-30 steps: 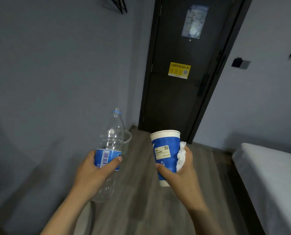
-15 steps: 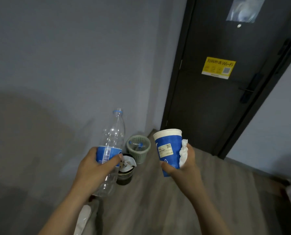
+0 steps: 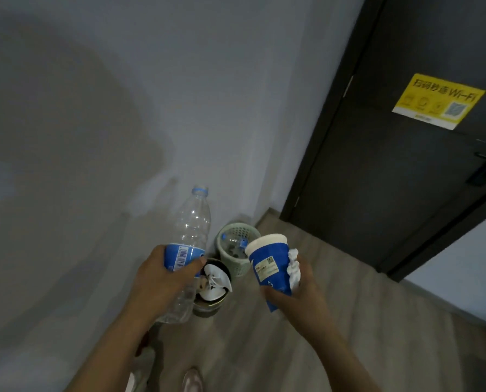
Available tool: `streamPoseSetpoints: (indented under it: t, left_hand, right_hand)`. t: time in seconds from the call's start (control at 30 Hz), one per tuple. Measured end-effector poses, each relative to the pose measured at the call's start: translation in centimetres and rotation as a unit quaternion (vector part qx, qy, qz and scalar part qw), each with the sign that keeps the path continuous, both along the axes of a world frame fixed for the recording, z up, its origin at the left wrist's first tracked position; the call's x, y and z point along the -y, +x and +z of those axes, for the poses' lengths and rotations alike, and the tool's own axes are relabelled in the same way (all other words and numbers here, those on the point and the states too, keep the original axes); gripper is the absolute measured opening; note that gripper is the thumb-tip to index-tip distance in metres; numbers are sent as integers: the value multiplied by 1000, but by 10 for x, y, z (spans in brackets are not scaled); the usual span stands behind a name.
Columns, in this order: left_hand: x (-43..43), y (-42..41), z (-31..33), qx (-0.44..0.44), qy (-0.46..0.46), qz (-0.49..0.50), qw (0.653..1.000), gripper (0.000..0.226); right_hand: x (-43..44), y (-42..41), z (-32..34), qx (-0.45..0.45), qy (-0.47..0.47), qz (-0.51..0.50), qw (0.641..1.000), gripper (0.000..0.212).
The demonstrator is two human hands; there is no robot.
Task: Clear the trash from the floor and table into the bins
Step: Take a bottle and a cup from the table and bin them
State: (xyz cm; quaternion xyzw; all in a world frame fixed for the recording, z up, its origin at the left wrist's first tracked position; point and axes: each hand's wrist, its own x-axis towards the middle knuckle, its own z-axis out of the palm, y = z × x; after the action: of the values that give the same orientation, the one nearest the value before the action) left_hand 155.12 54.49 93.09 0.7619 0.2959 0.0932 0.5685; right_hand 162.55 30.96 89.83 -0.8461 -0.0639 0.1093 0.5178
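Bottle (image 3: 189,250) in left hand (image 3: 162,281); cup (image 3: 270,267) in right hand (image 3: 301,290).

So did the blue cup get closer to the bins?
Yes. The blue cup in the right hand now sits right beside the green basket bin, nearer than before.

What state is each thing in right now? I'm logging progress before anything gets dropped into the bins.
plastic bottle: upright, empty, capped, gripped by the left hand.
paper cup: tilted, held in the right hand.
crumpled tissue: pinned against the cup by that hand.
green basket bin: open, already holds bottles.
dark bin: open, holds white paper.
door: shut.
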Motion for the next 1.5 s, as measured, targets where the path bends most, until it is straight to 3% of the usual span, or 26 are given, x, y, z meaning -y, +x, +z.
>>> streamPoseSetpoints:
  t: [0.27, 0.57, 0.97, 1.17, 1.4, 1.5]
  left_hand:
    - [-71, 123, -66, -99, -11, -10, 995, 35]
    - [-94, 182, -165, -238, -14, -31, 971, 54]
    - [-85, 223, -360, -383, -14, 49, 922, 53]
    - [-83, 243, -464, -372, -41, 93, 923, 52]
    - [-85, 243, -524, -362, -30, 105, 926, 50]
    - [-91, 239, -532, -355, -22, 100, 929, 44]
  right_hand:
    - [-67, 124, -46, -77, -48, 16, 996, 70]
    - [-102, 209, -144, -167, -116, 46, 978, 78]
    - [-157, 313, -377, -244, -193, 113, 944, 84]
    - [-185, 340, -483, -228, -229, 113, 940, 90]
    - [-230, 349, -559, -191, -268, 165, 930, 115]
    - [-239, 344, -579, -150, -327, 234, 903, 95]
